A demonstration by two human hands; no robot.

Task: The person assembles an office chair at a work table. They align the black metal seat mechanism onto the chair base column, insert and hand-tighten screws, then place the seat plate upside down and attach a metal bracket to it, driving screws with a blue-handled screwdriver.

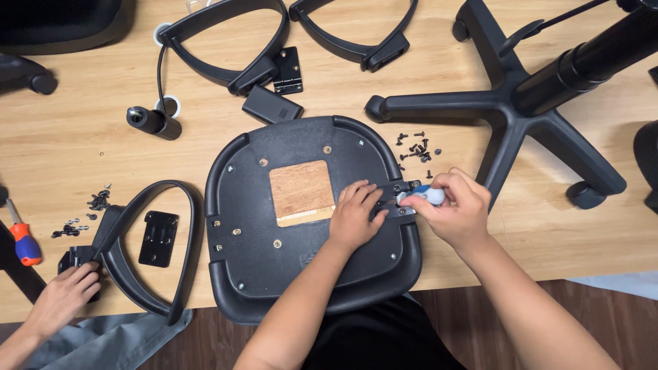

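Note:
An upturned black chair seat [274,274] lies on the wooden table [68,144], with a bare wood patch [301,192] in its middle. My left hand [353,216] presses flat on a black metal bracket [397,188] at the seat's right edge. My right hand [456,209] grips a screwdriver with a pale blue and white handle [426,196], tip pointing left at the bracket. A pile of small black screws [415,147] lies just beyond my hands.
A black five-star chair base [521,109] lies at right. Two armrests [226,41] [356,38] lie at the back, a third [147,247] at left, where another person's hand [65,294] holds it. An orange-handled screwdriver [24,240], loose screws [96,202] and a black plate [159,238] lie nearby.

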